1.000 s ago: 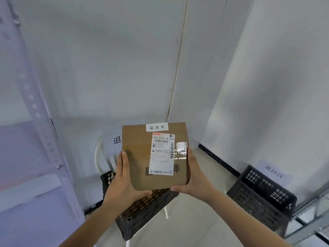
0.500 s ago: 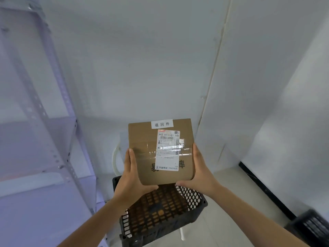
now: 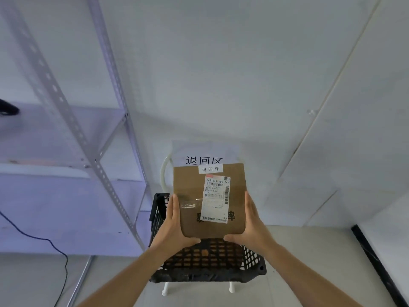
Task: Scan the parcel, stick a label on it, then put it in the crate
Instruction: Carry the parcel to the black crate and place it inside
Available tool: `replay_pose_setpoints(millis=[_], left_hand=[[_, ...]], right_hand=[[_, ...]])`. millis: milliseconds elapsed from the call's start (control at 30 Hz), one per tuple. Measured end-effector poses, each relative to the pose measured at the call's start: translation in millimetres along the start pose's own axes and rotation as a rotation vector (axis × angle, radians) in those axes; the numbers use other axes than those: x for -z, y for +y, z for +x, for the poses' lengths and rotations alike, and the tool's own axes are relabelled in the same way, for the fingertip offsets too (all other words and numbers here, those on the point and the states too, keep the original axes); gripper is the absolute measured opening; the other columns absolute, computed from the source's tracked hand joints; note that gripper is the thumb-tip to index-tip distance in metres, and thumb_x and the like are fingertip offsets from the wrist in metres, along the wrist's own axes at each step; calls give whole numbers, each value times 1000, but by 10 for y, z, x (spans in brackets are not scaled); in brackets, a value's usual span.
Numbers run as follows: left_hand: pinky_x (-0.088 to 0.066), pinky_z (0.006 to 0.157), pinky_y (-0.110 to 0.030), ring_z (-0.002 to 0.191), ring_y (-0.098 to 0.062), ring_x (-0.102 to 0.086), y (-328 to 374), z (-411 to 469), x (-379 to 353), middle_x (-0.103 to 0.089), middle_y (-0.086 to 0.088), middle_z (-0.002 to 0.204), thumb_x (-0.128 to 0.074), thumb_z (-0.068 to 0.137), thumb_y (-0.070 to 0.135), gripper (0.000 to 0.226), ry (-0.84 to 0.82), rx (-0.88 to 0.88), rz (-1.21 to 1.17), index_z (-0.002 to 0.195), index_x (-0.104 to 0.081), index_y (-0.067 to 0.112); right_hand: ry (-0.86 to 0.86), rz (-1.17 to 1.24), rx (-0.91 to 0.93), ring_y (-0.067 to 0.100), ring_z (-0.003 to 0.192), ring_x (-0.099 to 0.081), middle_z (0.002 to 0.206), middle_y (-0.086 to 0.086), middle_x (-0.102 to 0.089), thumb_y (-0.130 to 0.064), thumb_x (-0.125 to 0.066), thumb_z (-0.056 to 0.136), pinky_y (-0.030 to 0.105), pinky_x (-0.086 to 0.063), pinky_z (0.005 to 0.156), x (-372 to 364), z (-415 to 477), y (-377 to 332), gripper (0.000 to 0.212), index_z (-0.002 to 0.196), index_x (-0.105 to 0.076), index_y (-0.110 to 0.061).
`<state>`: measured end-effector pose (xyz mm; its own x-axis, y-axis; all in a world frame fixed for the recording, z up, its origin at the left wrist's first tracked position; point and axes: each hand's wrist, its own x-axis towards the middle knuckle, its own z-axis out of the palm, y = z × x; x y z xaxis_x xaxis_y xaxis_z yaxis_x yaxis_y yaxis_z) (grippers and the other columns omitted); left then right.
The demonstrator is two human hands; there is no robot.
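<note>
Brown parcel (image 3: 192,196) was held flat above black crate (image 3: 254,260), small white label (image 3: 209,169) at far edge. Left hand (image 3: 174,227) and right hand (image 3: 250,224) clamped opposite sides, thumbs under near edge.

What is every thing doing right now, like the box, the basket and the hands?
Cardboard parcel: held up over the crate, not inside yet, closed.
Small white label: stuck at the parcel's top edge.
Shipping label: stuck on the parcel's face, partly under clear tape.
Black crate: open-topped, raised on white legs, something brown inside.
Left hand: gripping the parcel's left side.
Right hand: gripping the parcel's right side.
Wall sign: stuck to the wall, bottom hidden.
</note>
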<state>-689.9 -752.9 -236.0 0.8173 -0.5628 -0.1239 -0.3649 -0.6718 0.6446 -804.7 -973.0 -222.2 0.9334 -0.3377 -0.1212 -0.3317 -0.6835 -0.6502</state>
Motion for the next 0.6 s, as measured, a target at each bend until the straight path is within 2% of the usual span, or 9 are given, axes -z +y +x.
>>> replay_pose_setpoints(millis=[67,133,233,367,500,600], left_hand=[[-48,101,-31,137,-23,-38,-200,89,-219,30,-1,158,-82,56,55,154,-61,22,31,134,48,26],[-50,98,-30,131,-20,-45,-395,187,-437,36,1,156,-80,56,57,152,-123,60,60,119,57,32],[-47,100,-26,136,-19,-40,-640,317,-726,38,-1,155,-78,59,60,149,-195,117,96,119,55,29],[-45,102,-26,139,-19,-36,-872,514,-1088,35,-2,156,-77,61,58,144,-244,148,109,123,49,25],[-43,106,-31,140,-21,-32,-1123,710,-1363,32,0,157,-78,60,57,146,-272,176,120,127,48,26],[-42,109,-35,144,-23,-28,-1304,819,-1548,30,-2,158,-82,57,54,148,-291,181,110,123,49,35]], right_hand=[[-48,45,-25,8,148,2,158,-14,29,-60,-82,58,43,-22,121,-231,84,218,149,142,37,-34],[-83,94,-43,4,145,1,157,-15,29,-59,-83,58,35,-18,119,-480,173,462,149,143,37,-32],[-119,121,-105,9,149,6,159,-12,25,-56,-83,57,30,-14,119,-864,299,795,150,142,38,-31],[-125,120,-193,13,150,4,161,-10,17,-60,-81,51,38,-22,121,-1268,450,1150,150,142,37,-37],[-146,131,-245,15,150,-1,160,-7,20,-48,-84,59,32,-28,116,-1513,599,1382,148,142,37,-29],[-200,114,-278,17,150,-8,160,-1,19,-42,-85,64,29,-35,110,-1715,699,1555,146,140,38,-28]])
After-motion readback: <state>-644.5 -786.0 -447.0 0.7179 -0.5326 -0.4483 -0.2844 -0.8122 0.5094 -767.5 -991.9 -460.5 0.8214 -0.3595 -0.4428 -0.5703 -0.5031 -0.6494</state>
